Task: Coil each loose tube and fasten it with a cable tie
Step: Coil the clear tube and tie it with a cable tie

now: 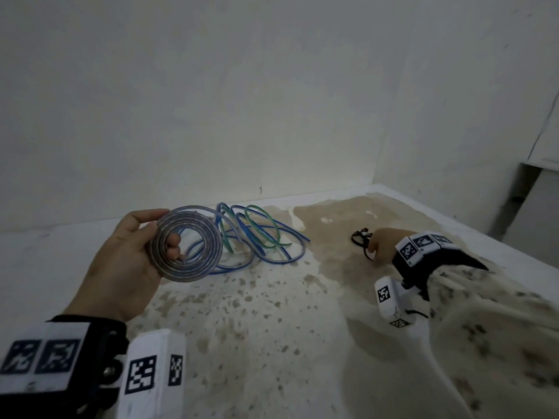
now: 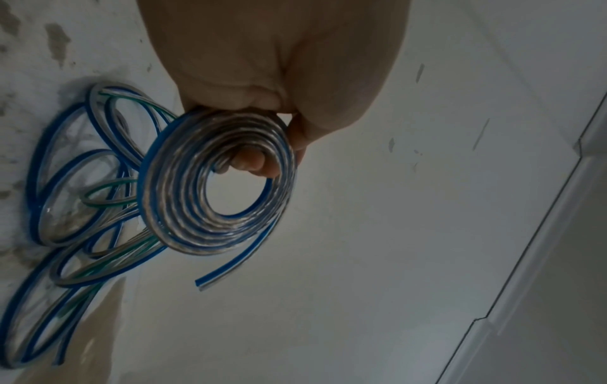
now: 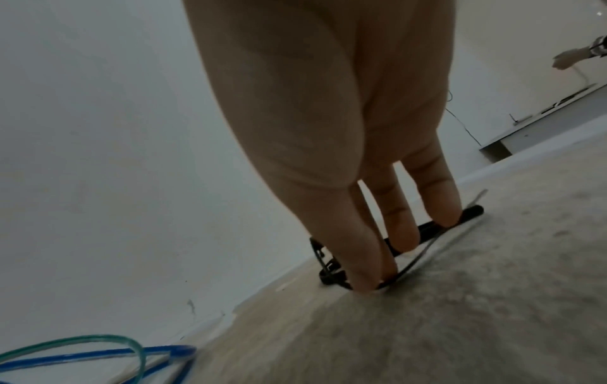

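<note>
Nearest the head camera, the left hand [image 1: 121,261] is raised above the tabletop [image 1: 272,328], its thumb and fingers [image 2: 249,161] curled round a flat spiral of clear tube with a blue stripe, the coiled tube [image 1: 187,244]. One fingertip shows through the open middle of the spiral. In the left wrist view the outer tail of that tube springs away from the turns, free and unfastened.

Just behind and to the right of the coil lies a tangle of loose tubes [image 1: 260,237], blue-striped and green-striped, resting on the tabletop close to the wall [image 1: 272,101].

Further right, well apart from the tangle, the right hand [image 1: 382,241] reaches down to a small bunch of black cable ties [image 1: 361,241]. The right wrist view shows its fingers [image 3: 399,228] extended with the tips pressed onto the ties; thumb and forefinger seem to be nipping one strap, so I judge it a pinch, not yet a lift.

What could go wrong: the spiral is held only at one edge, and springy tube will unwind if that grip eases, beginning with the free tail. The ties lie bunched and interlocked, so drawing one may drag the others along or let the chosen strap slip. Threading a tie single-handed round all the turns may also miss the loose tail.

No containers are visible; tubes and ties lie directly on the tabletop.
</note>
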